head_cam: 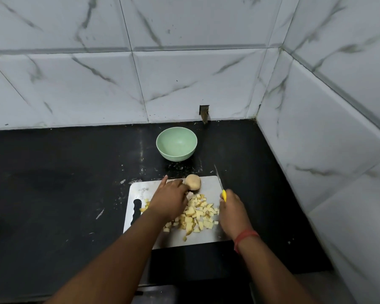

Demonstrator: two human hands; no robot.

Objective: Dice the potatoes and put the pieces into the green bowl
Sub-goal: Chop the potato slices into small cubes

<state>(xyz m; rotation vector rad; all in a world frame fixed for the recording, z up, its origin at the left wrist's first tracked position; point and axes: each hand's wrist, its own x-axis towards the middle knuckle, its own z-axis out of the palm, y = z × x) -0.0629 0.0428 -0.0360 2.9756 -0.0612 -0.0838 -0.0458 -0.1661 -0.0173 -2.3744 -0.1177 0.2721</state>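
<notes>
A steel cutting board (208, 185) lies on the black counter with a pile of diced potato pieces (198, 216) in its middle. A whole brown potato (193, 182) sits at the board's far edge. My left hand (168, 199) reaches over the pile and touches the potato's left side, index finger pointing away. My right hand (234, 210) grips the yellow handle of a knife (219, 183), whose thin blade points away over the board's right edge. The green bowl (176, 148) stands beyond the board with nothing visible inside.
The black counter (64, 183) stretches wide to the left, with scattered scraps near the board. Tiled walls close off the back and the right side. The counter's front edge runs just below the board.
</notes>
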